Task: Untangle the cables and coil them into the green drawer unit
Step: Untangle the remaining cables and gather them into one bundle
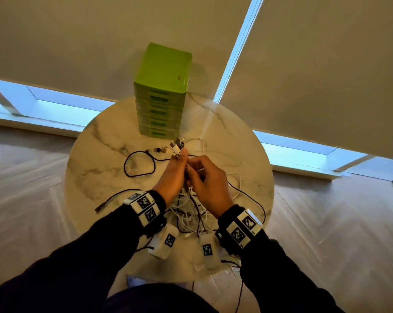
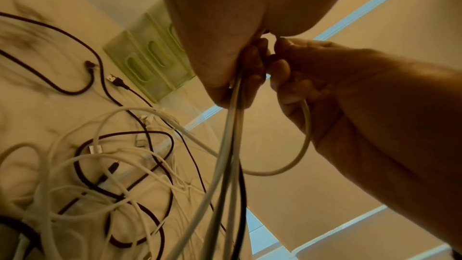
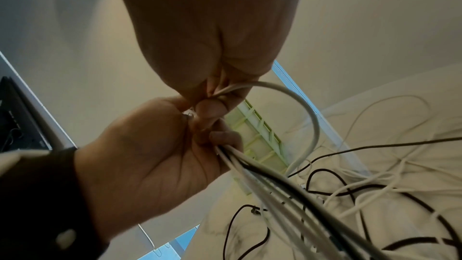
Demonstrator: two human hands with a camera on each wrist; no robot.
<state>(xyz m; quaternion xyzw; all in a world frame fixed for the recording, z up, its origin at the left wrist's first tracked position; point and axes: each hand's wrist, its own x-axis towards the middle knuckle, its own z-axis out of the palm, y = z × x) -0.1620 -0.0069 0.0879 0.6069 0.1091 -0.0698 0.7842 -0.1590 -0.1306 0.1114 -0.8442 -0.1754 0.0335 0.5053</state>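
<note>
Cables point(image 1: 192, 213) hanging below both grips

A home-like room: round marble side table point(image 1: 96, 141), herringbone wood floor point(image 1: 326, 222), roller blinds point(image 1: 326, 64) over low windows point(image 1: 62, 107).

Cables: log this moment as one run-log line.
left hand grips cable bundle | right hand pinches white cable | tangle on table | green drawer unit drawers shut

Both forearms reach forward, wrists close together above the table. The left hand point(image 1: 171, 177) grips a bundle of cables point(image 2: 225, 145) — the right hand point(image 1: 208, 180) pinches one white cable point(image 3: 310, 118) beside it.
</note>
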